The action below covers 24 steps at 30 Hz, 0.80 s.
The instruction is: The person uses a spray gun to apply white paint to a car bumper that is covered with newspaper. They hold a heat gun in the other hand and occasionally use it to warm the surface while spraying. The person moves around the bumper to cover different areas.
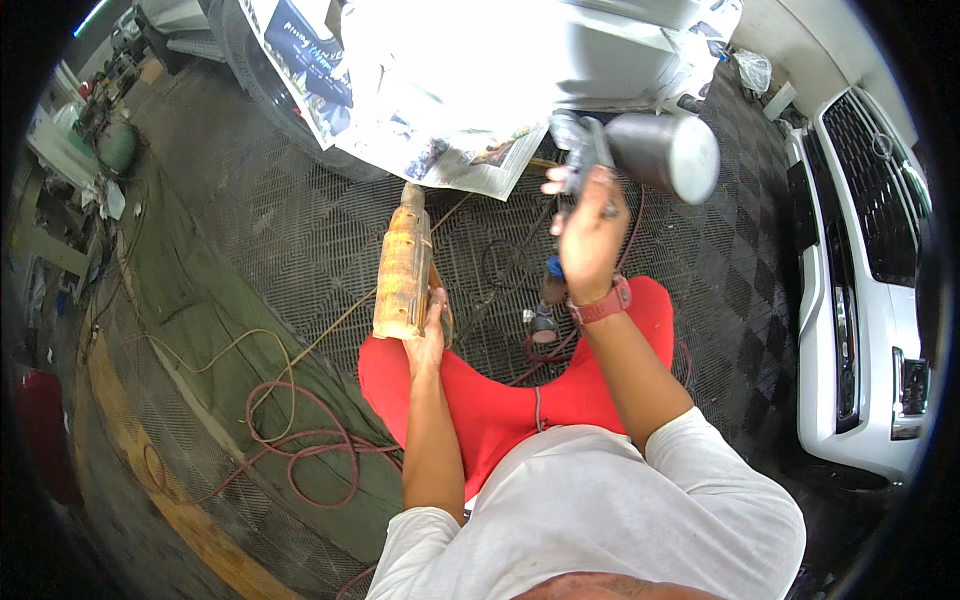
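Note:
My left hand [428,328] is wrapped around the handle of a worn yellow-orange heat gun [402,275], whose nozzle points up toward the newspaper [450,158] on the car. My right hand [590,240], with a red watch at the wrist, grips a paint spray gun [582,150]. A grey cup with a pale end [655,155] extends from the spray gun to the right. Motion blurs the spray gun and the fingers on it. Just ahead of both tools, a white car panel [490,60] glares brightly, with newspaper around its lower edge.
A white bumper with a dark grille [870,230] stands at the right. Red hose [310,440] lies in loops over a green sheet [190,290] on the left. Between my knees is a small fitting [543,325] among hoses. A green tank [118,148] stands far left.

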Each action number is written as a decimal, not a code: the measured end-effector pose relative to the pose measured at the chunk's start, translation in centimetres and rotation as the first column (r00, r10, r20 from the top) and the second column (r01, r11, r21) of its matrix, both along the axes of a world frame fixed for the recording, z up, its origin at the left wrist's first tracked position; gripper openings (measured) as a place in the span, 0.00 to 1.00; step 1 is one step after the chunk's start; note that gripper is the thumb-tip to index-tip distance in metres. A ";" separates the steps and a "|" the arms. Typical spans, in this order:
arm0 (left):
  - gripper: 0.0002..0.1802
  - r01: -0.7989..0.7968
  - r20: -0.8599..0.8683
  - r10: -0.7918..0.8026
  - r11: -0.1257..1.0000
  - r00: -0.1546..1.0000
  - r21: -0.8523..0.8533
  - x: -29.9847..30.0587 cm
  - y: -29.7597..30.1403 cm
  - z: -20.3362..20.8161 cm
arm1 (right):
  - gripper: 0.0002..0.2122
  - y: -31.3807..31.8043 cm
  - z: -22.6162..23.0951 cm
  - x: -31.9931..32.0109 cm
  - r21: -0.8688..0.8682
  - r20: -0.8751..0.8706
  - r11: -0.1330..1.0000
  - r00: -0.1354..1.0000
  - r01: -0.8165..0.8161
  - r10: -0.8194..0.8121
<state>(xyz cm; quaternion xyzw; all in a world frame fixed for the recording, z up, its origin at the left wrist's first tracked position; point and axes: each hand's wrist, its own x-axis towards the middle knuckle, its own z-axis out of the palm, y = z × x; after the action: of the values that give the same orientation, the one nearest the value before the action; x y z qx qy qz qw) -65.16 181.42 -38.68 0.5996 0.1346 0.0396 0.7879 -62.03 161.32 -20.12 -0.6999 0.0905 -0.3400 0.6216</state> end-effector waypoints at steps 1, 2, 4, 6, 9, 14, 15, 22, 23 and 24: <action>0.16 -0.004 0.004 0.004 1.000 1.000 -0.003 0.1 -0.2 0.2 | 0.22 0.1 0.0 0.6 -0.060 -0.042 0.997 0.998 -0.054 0.052; 0.16 0.002 0.001 -0.002 1.000 1.000 0.023 0.3 -0.2 0.2 | 0.21 1.1 0.6 1.2 -0.049 0.025 0.994 0.995 -0.100 0.101; 0.16 0.019 -0.013 -0.019 0.997 1.000 0.071 0.8 -0.1 -0.1 | 0.20 2.9 2.7 1.7 -0.021 0.071 0.979 0.976 -0.205 0.206; 0.16 0.000 -0.010 0.000 0.999 1.000 0.049 0.8 -0.3 -0.5 | 0.20 3.2 4.0 2.0 -0.008 0.088 0.966 0.963 -0.257 0.256; 0.15 -0.008 -0.013 0.009 0.999 1.000 0.040 0.7 -0.4 -0.5 | 0.20 2.3 5.7 2.1 0.059 0.074 0.957 0.957 -0.284 0.280; 0.13 0.010 -0.008 -0.008 0.981 1.000 0.196 0.1 -0.5 0.7 | 0.26 -3.9 8.1 1.2 0.223 0.036 0.969 0.994 -0.107 0.102; 0.13 0.024 -0.009 -0.023 0.984 1.000 0.175 -0.1 -0.6 1.2 | 0.28 -5.0 8.4 0.5 0.230 0.094 0.968 0.992 -0.100 0.080; 0.08 0.099 0.065 -0.116 0.971 0.991 0.215 -1.0 -2.5 5.6 | 0.29 -14.1 8.1 -1.6 0.287 0.183 0.957 0.978 0.041 -0.096; 0.07 0.105 0.088 -0.128 0.967 0.988 0.232 -1.1 -2.7 6.4 | 0.29 -14.8 8.9 -1.5 0.282 0.184 0.959 0.980 0.024 -0.079; 0.07 0.109 0.110 -0.140 0.962 0.984 0.249 -1.2 -2.9 7.1 | 0.29 -15.4 9.7 -1.3 0.277 0.185 0.961 0.981 0.007 -0.061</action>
<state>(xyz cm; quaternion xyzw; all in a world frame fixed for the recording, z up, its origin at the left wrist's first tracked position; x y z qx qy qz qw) -66.36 178.54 -31.60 0.6948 0.0406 0.0438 0.7167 -63.37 145.95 -10.45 -0.5690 0.0886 -0.4005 0.7128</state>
